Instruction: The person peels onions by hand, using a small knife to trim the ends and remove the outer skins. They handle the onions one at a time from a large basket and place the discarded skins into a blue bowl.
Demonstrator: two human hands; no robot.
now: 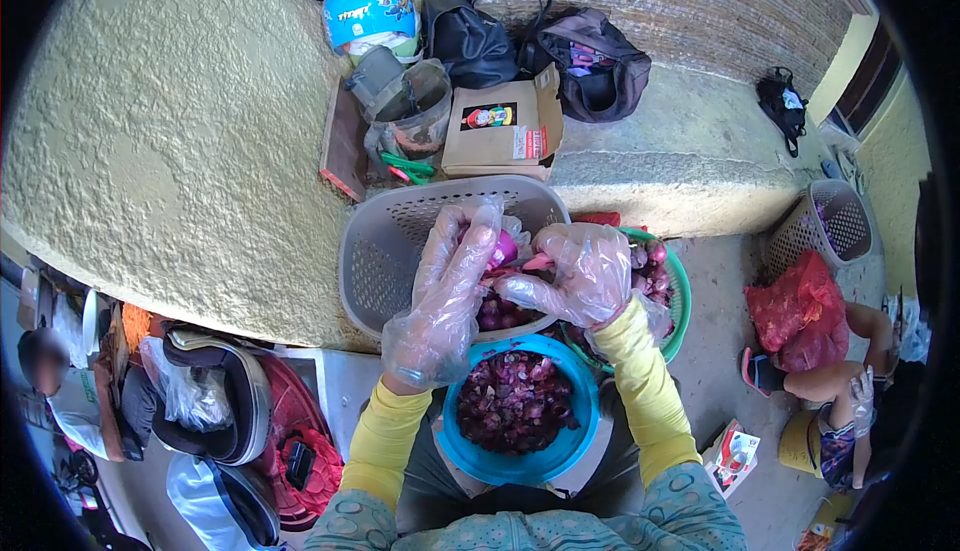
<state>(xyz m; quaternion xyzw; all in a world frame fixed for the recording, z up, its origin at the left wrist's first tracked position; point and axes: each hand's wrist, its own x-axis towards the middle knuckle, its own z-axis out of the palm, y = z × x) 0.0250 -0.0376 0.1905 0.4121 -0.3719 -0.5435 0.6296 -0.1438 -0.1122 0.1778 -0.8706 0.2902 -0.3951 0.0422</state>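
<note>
Both my hands wear clear plastic gloves and meet above the grey perforated basket (365, 261). My left hand (440, 286) is closed around a shiny purple red onion (505, 250). Close against it, my right hand (580, 269) has its fingers pinched around a small pinkish piece that I cannot make out. Several red onions (497, 314) lie in the basket below, partly hidden by my hands. Nearer to me, a blue basin (590, 406) holds dark purple onion skins (515, 401). Behind my right hand stands a green basket (682, 301) with more red onions (650, 276).
A ledge ahead carries a cardboard box (490, 141), bags (595, 66) and a blue helmet (370, 11). At right sit a red mesh sack (800, 311), another grey basket (825, 221) and a person with a gloved hand (862, 401). Motorbikes (230, 391) stand left.
</note>
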